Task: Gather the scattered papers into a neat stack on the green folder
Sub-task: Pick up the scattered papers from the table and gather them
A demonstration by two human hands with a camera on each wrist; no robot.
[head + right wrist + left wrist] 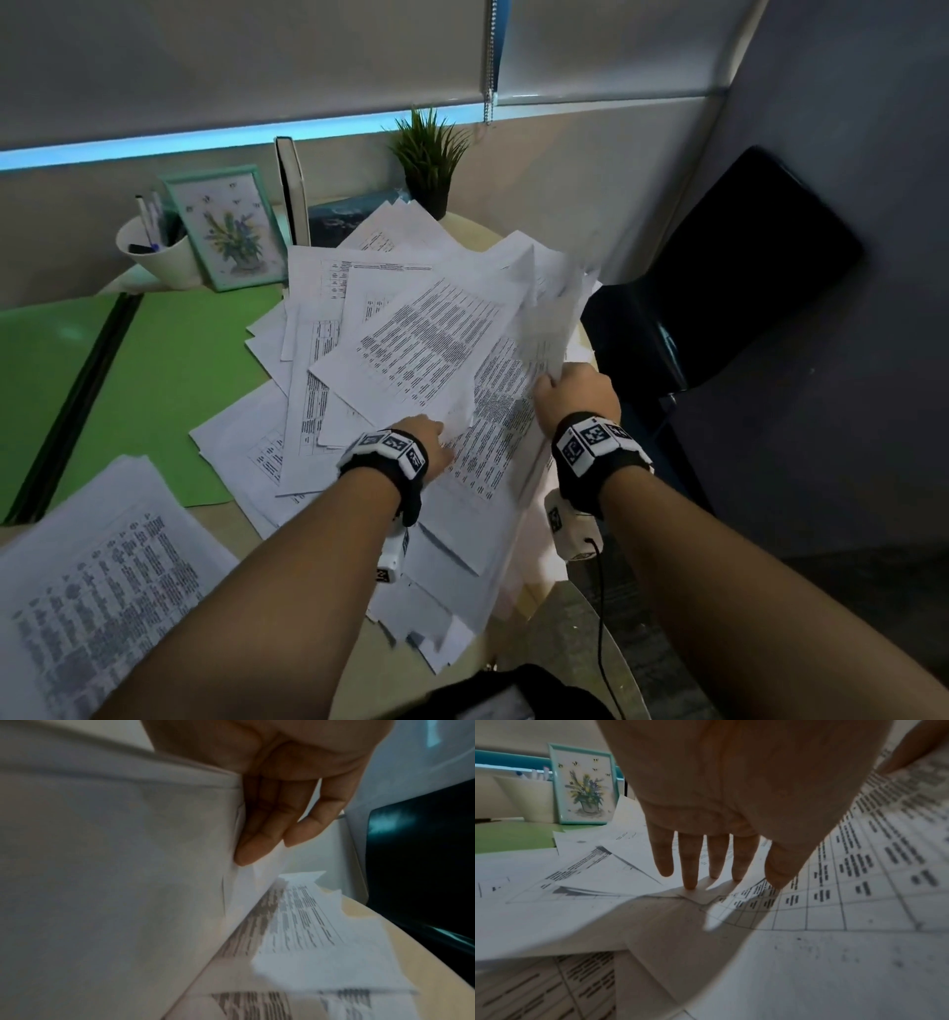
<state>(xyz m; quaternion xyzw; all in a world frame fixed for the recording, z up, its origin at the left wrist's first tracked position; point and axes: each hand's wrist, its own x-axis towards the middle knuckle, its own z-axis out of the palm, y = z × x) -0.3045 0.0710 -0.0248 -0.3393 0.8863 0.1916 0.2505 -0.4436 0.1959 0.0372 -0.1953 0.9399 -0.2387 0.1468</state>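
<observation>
The right hand (575,395) has its fingers (259,841) curled behind a lifted sheaf of papers (426,339), pinching its right edge so the sheets stand tilted up off the desk (380,931). The left hand (423,442) lies flat with straight, slightly spread fingers (690,862), tips pressing the loose sheets below; it grips nothing.

To do this gathering well, I judge the right hand should keep the pinch near the edge's middle so the sheaf does not fan, while the left slides under or sweeps the flat sheets toward it. Squaring the edges by tapping them on the desk before carrying them over would save rework. Some sheets overhang the desk edge at 5 o'clock from the hands and could slip off, so they want collecting early.

The folder (169,370) lies open at 9 to 10 o'clock from the hands, its right part overlapped by a few stray sheets, no neat stack on it yet.

Counts: two hands, one folder, papers too many and too overlapped to count, with a separate loose bundle (102,591) at 7 o'clock. Behind stand one framed picture (226,231), one cup (154,257) of pens, one plant (429,159).
</observation>
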